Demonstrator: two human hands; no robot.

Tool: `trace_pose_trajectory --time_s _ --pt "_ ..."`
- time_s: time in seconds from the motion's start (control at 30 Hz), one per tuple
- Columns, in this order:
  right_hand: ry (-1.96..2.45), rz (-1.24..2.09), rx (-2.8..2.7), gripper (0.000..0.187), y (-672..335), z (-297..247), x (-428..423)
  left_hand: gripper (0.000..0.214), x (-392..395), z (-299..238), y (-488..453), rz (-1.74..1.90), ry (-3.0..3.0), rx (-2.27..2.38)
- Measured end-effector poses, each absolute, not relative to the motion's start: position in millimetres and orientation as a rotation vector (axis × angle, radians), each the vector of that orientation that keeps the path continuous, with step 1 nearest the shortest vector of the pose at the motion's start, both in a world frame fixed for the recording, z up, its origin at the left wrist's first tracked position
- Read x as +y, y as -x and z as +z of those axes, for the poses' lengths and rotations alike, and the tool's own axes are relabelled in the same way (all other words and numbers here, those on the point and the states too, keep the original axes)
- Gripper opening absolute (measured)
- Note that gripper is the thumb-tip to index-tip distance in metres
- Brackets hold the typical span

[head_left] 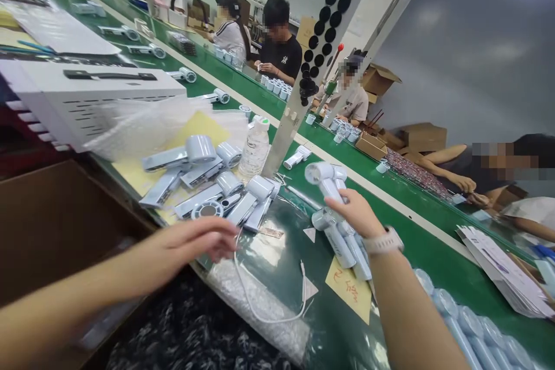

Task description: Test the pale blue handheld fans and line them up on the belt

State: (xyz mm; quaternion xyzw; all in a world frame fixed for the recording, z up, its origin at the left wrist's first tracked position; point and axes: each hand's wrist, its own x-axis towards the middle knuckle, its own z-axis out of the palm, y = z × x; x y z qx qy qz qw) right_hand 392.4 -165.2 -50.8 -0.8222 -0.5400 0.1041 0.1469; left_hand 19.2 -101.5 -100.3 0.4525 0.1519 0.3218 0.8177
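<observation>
My right hand [353, 214], with a watch on the wrist, is closed round the handle of a light blue handheld fan [326, 180] held above two more fans [342, 243] lying on the green belt. My left hand [195, 243] reaches toward the near end of a pile of several fans [208, 176], fingers stretched and slightly curled, holding nothing. A white cable [264, 300] lies in a loop between my arms, its end close to my left fingers.
A water bottle [255, 147] stands behind the pile beside a slanted metal post [288, 121]. A white machine [87, 92] and bubble wrap sit at left. A yellow note [349, 289] lies near my right wrist. Other people work across the belt [411, 196].
</observation>
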Motion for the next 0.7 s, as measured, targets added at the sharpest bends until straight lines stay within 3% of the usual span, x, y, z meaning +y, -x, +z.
trace_pose_trajectory --time_s 0.1,0.3,0.4,0.5,0.6,0.7 --pt "2.083 0.173 -1.591 0.046 -334.3 -65.0 -230.9 0.078 -137.5 -102.5 -79.3 0.673 -0.896 0.269" --pt "1.952 0.127 -1.406 0.061 -275.2 -112.3 -317.1 0.066 -212.6 -118.6 -175.1 0.573 -0.763 0.215" --pt "1.825 0.328 -1.444 0.042 -283.6 -115.8 -329.9 0.061 -208.9 -130.2 -175.5 0.564 -0.745 0.292" --pt "1.847 0.415 -1.310 0.042 -296.3 -123.6 -311.8 0.059 -182.8 -131.4 -160.9 0.668 -0.785 0.384" --pt "1.922 0.357 -1.202 0.025 -298.5 -140.5 -278.1 0.061 -157.5 -116.0 -143.6 0.756 -0.875 0.427" --pt "1.809 0.462 -1.277 0.021 -287.1 -151.7 -261.6 0.065 -149.3 -96.4 -128.7 0.839 -0.953 0.419"
